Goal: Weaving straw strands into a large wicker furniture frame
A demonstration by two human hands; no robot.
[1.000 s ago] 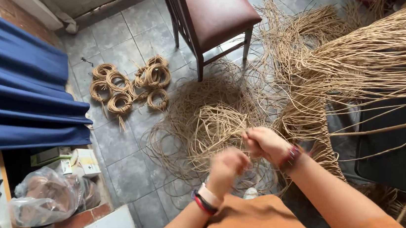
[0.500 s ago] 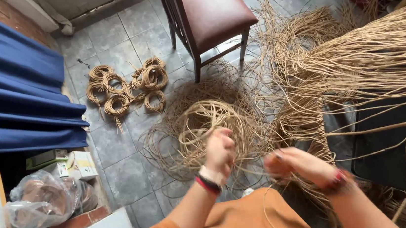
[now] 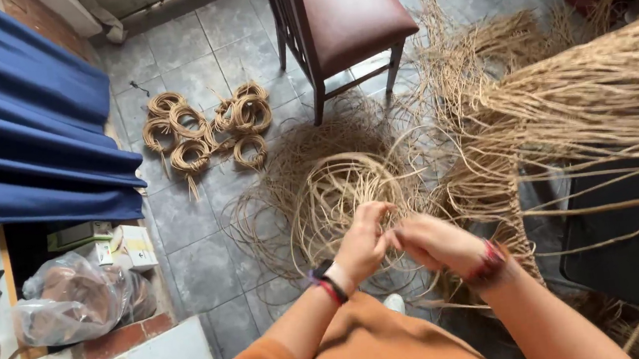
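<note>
My left hand [image 3: 363, 243] and my right hand [image 3: 435, 242] meet in front of me, fingers pinched on thin tan rattan strands [image 3: 399, 230]. Below them a large loose coil of the same strands [image 3: 344, 193] lies on the grey tiled floor. A thick bundle of long strands [image 3: 601, 98] stretches in from the right, its loose ends spilling toward my hands. I wear a black and red band on the left wrist and a red one on the right.
Several small wound coils [image 3: 206, 132] lie on the tiles at the back left. A wooden chair with a dark red seat [image 3: 354, 12] stands behind the big coil. A blue curtain [image 3: 18, 130] hangs at left, above a clear plastic bag [image 3: 73, 297] and small boxes [image 3: 107, 243].
My hands were together, then the right one pulled away to the right along a strand. Now both have come back together over the near edge of the big coil.
</note>
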